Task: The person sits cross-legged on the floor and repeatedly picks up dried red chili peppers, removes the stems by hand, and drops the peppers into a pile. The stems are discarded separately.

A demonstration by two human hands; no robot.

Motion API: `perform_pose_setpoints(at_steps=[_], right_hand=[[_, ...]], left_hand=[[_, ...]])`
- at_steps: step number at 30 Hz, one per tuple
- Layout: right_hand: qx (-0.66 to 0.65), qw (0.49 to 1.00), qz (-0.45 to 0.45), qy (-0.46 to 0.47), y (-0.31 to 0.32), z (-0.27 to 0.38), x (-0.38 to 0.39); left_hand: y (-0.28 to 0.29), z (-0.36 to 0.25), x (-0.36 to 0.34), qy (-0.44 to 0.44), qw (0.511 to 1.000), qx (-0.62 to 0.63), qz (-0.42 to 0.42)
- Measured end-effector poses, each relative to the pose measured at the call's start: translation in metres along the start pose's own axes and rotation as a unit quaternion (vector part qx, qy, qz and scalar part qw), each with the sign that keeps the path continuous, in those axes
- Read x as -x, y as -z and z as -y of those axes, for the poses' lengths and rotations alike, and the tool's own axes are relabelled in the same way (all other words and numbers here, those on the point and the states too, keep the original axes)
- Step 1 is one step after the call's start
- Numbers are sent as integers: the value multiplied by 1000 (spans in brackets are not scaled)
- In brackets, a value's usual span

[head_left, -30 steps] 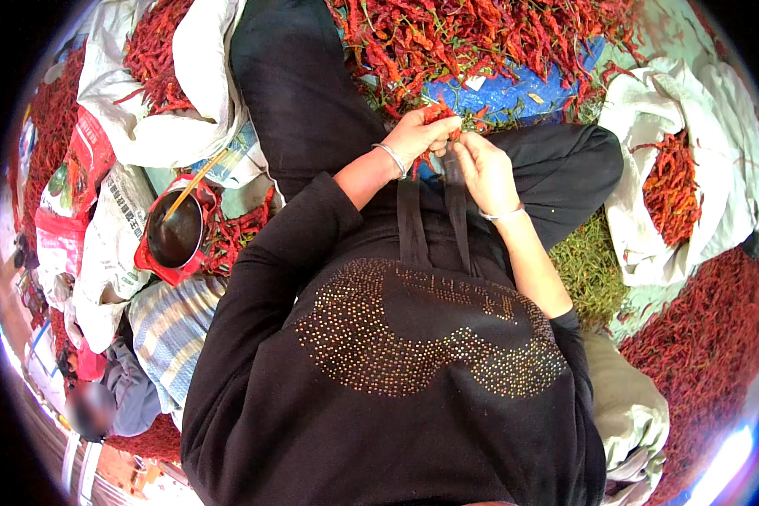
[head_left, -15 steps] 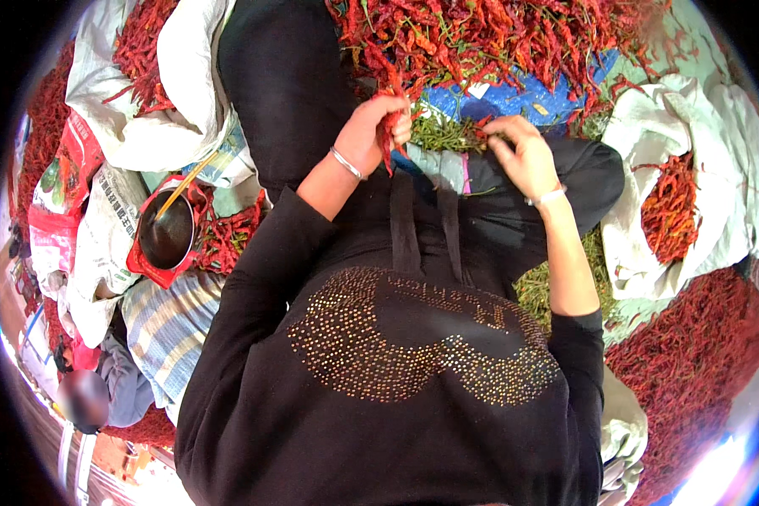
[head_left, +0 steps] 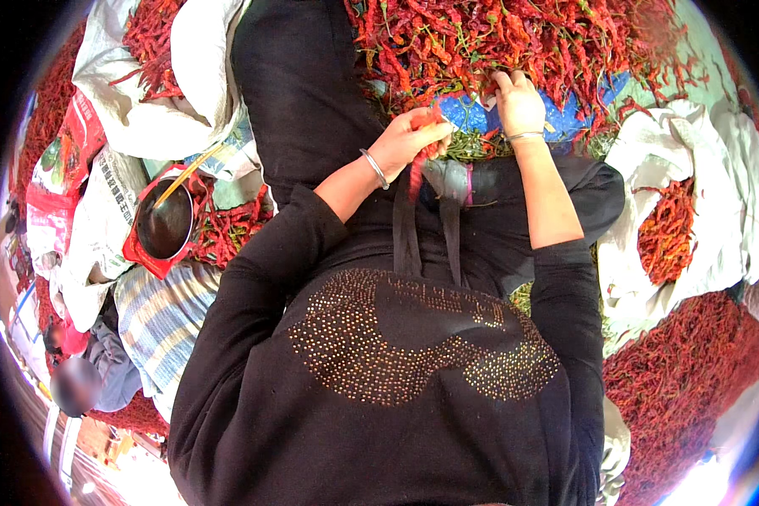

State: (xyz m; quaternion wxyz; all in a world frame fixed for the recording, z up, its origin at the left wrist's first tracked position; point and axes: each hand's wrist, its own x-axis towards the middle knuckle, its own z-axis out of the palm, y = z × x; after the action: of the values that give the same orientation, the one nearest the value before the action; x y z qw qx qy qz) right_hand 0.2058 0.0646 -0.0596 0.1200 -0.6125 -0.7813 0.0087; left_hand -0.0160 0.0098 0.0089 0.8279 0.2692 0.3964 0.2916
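Red dried chilies [head_left: 422,169] hang from my left hand [head_left: 407,143], whose fingers are closed round them above my lap. My right hand [head_left: 520,110] is at the lower edge of a big chili pile [head_left: 472,38], fingers curled down onto it; whatever they grip is too hidden to make out. Beneath and between the hands are a blue plastic sheet [head_left: 569,118] and loose green stems [head_left: 468,146].
White sacks of chilies [head_left: 126,118] [head_left: 641,143] stand either side of my black-clad legs. At left are a dark bowl [head_left: 164,228] with chopsticks and a striped bundle [head_left: 160,312]. A person [head_left: 110,371] is at lower left. More chilies [head_left: 691,379] lie at lower right.
My right hand has moved up and forward onto the chili pile. My left hand has shifted right since half a second ago, still holding red chilies.
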Motion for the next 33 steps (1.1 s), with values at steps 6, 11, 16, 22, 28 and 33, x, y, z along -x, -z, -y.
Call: perform_pose_setpoints(at_steps=[6,11,16,22,28,33], right_hand=[[-234,959,-47,-154,46,4,25],[-477,840,-59,-253,48,32,72],[-400,897,19,-188,84,83,73],[-347,907,-8,-239,51,30,41],[-152,964,58,-212,4,-30,21],[-565,758,66,-317,27,3,61]], left_hand=[[1,11,-3,2,1000,-19,-25],[-17,24,-15,-71,963,-260,-17],[-12,36,-27,-49,974,-221,-11],[2,27,-31,15,983,-158,-89],[-11,19,-28,79,994,6,-72],[-9,26,-34,55,995,-58,-60]])
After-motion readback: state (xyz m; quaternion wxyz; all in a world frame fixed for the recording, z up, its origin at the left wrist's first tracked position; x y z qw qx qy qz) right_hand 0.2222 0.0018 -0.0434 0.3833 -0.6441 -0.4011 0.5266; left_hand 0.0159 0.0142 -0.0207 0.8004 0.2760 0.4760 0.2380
